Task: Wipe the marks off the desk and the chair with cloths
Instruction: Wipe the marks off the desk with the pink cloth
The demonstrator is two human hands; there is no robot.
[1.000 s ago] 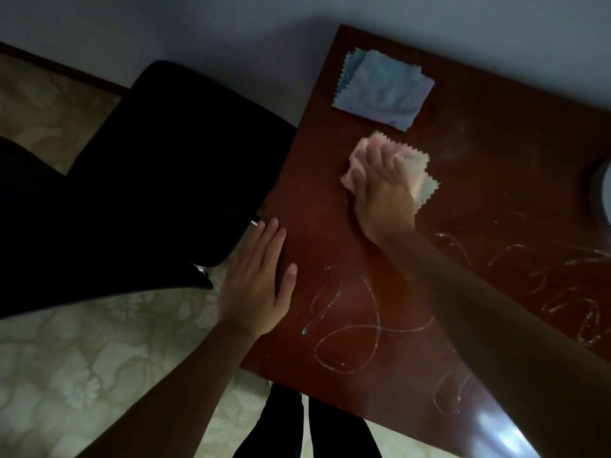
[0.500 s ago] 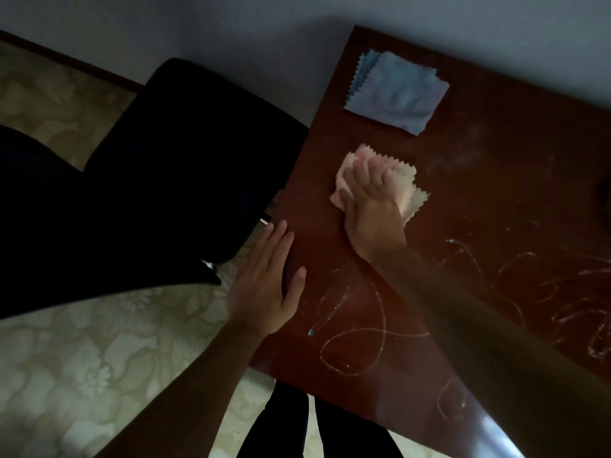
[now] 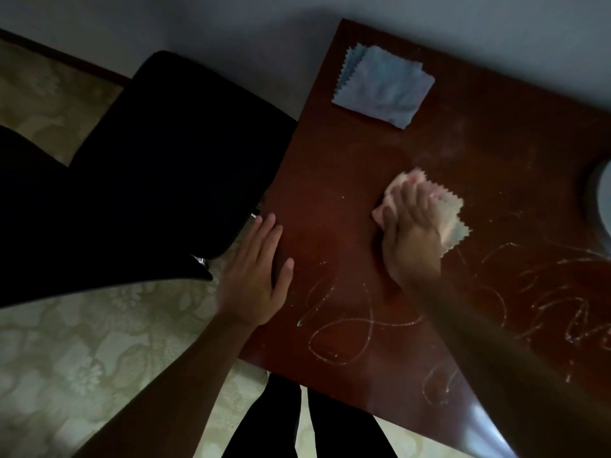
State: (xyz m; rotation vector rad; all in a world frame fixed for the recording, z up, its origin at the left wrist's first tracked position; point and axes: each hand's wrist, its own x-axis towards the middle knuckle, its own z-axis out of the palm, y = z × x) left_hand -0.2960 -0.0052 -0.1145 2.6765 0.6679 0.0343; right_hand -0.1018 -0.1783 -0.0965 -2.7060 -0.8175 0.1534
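Observation:
The dark red-brown desk (image 3: 330, 166) carries pale scribbled marks (image 3: 344, 328) across its near half and right side. My right hand (image 3: 410, 239) presses a folded pink cloth (image 3: 446, 213) onto the desk top, fingers curled over it, just beyond the marks. My left hand (image 3: 254, 279) lies flat on the desk's left edge, fingers straight. A folded blue cloth (image 3: 383, 85) lies untouched at the far left corner of the desk. The black chair (image 3: 158, 180) stands to the left, against the desk's edge.
A pale round object (image 3: 603, 203) is cut off at the right edge of the desk. Patterned beige flooring (image 3: 82, 358) spreads below the chair. My dark trouser legs (image 3: 297, 424) show at the bottom. A grey wall runs behind.
My right hand has slid the pink cloth to the right and slightly nearer across the desk, after a stroke to the left. The left hand has stayed flat on the edge.

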